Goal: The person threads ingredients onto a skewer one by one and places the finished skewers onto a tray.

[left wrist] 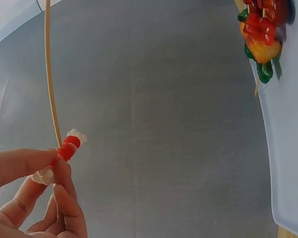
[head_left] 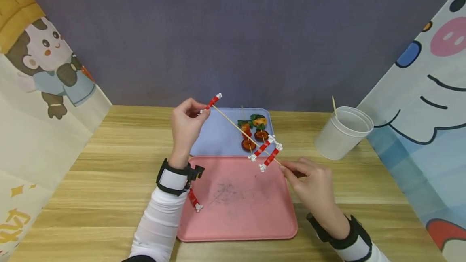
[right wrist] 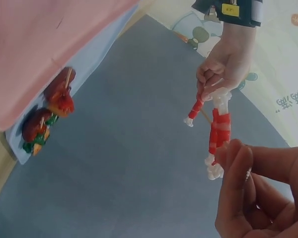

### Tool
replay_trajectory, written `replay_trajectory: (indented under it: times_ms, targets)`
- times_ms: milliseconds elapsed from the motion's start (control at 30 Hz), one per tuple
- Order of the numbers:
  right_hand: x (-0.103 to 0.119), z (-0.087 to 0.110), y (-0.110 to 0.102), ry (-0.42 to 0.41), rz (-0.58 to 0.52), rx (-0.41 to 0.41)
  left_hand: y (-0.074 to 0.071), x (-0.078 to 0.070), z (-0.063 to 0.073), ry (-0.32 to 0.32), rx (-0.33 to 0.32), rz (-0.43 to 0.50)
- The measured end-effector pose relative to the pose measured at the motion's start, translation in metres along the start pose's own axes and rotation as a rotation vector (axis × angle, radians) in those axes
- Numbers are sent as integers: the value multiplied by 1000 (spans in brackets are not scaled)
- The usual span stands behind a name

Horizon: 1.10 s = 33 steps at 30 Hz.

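My left hand (head_left: 185, 126) pinches a red piece with white knobbed ends, like a small bone (head_left: 214, 100), between thumb and fingers. The far tip of a thin wooden skewer (head_left: 233, 123) meets the middle of this piece (left wrist: 69, 148). Near its other end, my right hand (head_left: 311, 181) pinches the skewer between thumb and fingertips. Two matching red-and-white pieces (head_left: 271, 159) sit side by side on the skewer, close to the right fingertips. Another such piece (head_left: 195, 200) lies at the left side of the pink tray (head_left: 236, 225), partly hidden by my left forearm.
Behind the pink tray lies a light blue tray (head_left: 214, 134), bearing two loaded skewers with brown, red, orange and green pieces (head_left: 249, 144). A white cup (head_left: 333, 138) with a wooden stick in it stands at the right. A grey panel (head_left: 233, 39) rises behind the table.
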State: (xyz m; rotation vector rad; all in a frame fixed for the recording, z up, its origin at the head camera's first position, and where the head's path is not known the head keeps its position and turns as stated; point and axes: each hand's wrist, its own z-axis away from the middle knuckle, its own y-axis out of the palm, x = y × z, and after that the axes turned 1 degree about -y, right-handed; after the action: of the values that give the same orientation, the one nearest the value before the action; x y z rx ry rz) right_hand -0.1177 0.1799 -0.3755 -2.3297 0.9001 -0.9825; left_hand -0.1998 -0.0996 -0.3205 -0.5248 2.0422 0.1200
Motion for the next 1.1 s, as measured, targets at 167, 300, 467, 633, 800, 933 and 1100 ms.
replay_trajectory:
  times_ms: [167, 300, 467, 633, 800, 933, 1100]
  targets:
    - [1, 2, 2, 8, -68, 1, -2, -1, -1, -40, -14, 15]
    - [2, 2, 2, 29, -66, 19, 1, 16, -6, -57, -20, 13]
    - [2, 3, 1, 40, -59, 37, 3, 34, -8, -12, -15, 25]
    - [3, 3, 0, 53, -73, 54, 4, 35, -7, 34, 5, 44]
    - [3, 1, -1, 80, -86, 69, 6, 36, -6, 62, 15, 25]
    - [3, 0, -1, 122, -80, 90, 8, 37, -5, 57, -12, 15]
    - [3, 0, -1, 143, -81, 102, 10, 36, -4, 48, -39, 4]
